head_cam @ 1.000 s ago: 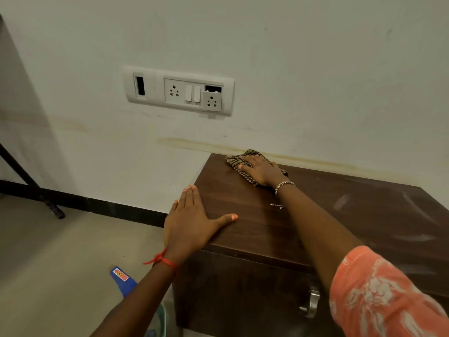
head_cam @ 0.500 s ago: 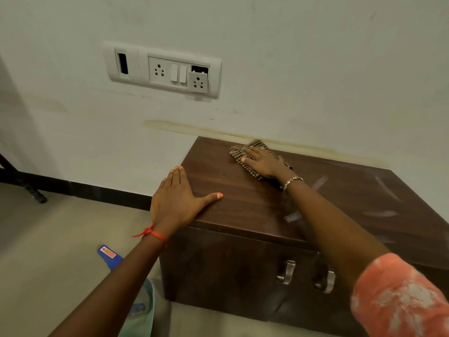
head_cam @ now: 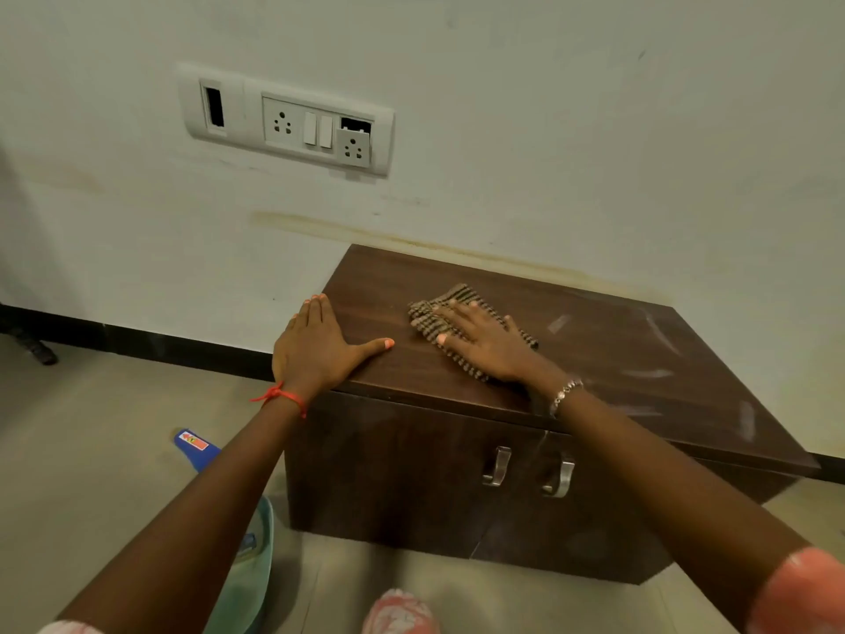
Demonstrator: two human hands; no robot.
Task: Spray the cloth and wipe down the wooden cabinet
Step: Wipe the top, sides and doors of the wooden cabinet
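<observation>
A low dark wooden cabinet [head_cam: 617, 359] stands against the white wall, with pale dusty streaks on the right of its top. A brown checked cloth [head_cam: 462, 297] lies on the top near the middle left. My right hand [head_cam: 484, 343] presses flat on the cloth, fingers spread. My left hand [head_cam: 315, 350] rests flat on the cabinet's front left corner, fingers together, thumb out, holding nothing. A spray bottle with a blue top [head_cam: 194, 446] lies on the floor to the left, mostly hidden behind my left forearm.
Two metal handles [head_cam: 498, 466] sit on the cabinet's front doors. A white socket and switch panel [head_cam: 292, 123] is on the wall above left. A black skirting strip [head_cam: 137, 343] runs along the floor. A dark stand foot [head_cam: 32, 347] is at the far left.
My right hand has drawn the cloth from the back left of the cabinet top toward the front and middle. My left hand has stayed on the corner. The view has tilted down.
</observation>
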